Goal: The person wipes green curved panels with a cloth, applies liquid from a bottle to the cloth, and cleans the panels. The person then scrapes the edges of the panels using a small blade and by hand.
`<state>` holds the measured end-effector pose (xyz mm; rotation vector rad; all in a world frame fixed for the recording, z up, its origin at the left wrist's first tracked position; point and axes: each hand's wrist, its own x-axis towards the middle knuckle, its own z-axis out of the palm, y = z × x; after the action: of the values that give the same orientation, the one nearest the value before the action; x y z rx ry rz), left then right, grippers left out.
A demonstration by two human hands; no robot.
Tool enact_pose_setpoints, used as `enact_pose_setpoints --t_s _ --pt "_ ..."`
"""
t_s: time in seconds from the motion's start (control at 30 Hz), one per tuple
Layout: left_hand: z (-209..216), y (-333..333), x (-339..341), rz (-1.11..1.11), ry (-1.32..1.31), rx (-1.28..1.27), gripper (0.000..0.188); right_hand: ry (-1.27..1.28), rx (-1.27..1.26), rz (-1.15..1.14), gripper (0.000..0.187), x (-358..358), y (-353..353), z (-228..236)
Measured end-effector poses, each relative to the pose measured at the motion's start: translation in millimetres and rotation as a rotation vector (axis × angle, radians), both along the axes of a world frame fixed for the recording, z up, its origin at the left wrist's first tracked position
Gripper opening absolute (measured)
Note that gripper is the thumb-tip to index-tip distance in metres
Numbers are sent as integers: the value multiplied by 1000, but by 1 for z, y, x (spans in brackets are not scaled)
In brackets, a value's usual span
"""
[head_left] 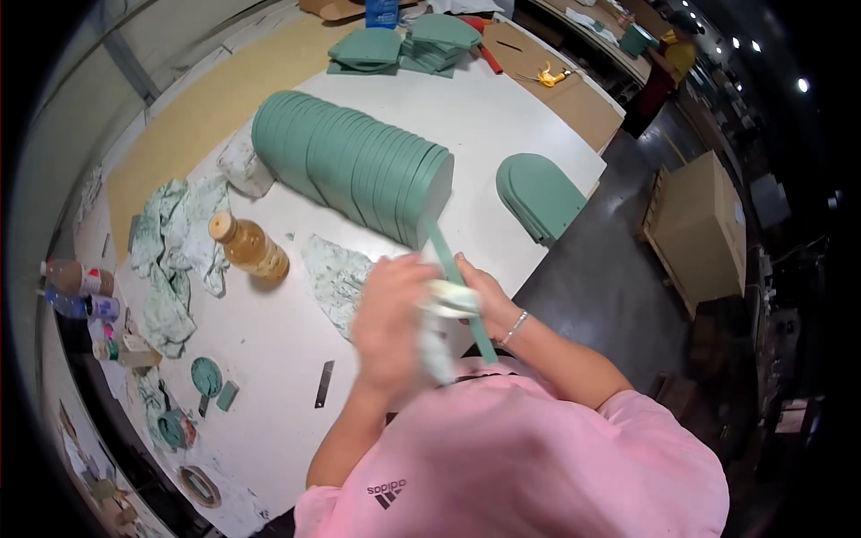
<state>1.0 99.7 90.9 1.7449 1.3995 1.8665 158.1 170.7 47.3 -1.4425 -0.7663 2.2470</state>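
My right hand (484,291), with a bracelet on its wrist, is closed on a green panel (485,342) that is seen nearly edge-on as a narrow strip. Blurred by motion, my left hand (387,314) is closed on a pale, stained rag (437,354), part of which lies across the panel's edge. Just beyond my hands, a long row of round-ended green panels (345,161) stands on edge, pressed face to face. To the right, a few more green panels (538,195) lie flat in a small stack at the table's edge.
Left on the white table (269,332) are a bottle of amber liquid (251,249), crumpled stained cloths (175,260), a metal blade (324,384) and a green-smeared round lid (205,377). More green panels (439,40) are piled behind. A cardboard box (704,229) stands right; a co-worker (668,67) is farther off.
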Motion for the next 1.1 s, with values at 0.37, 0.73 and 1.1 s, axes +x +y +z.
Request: enact_pose_setpoints --t_s 0.37,0.73,1.1 --pt "-62 38 -31 -396 -532 -758 25 -326 1191 512 43 -18 17 16" --pt "-1 7 -5 -129 283 -443 33 -647 2220 355 51 13 48 43" --pt "-73 -47 14 -196 192 -511 32 -660 2256 229 63 64 22 36"
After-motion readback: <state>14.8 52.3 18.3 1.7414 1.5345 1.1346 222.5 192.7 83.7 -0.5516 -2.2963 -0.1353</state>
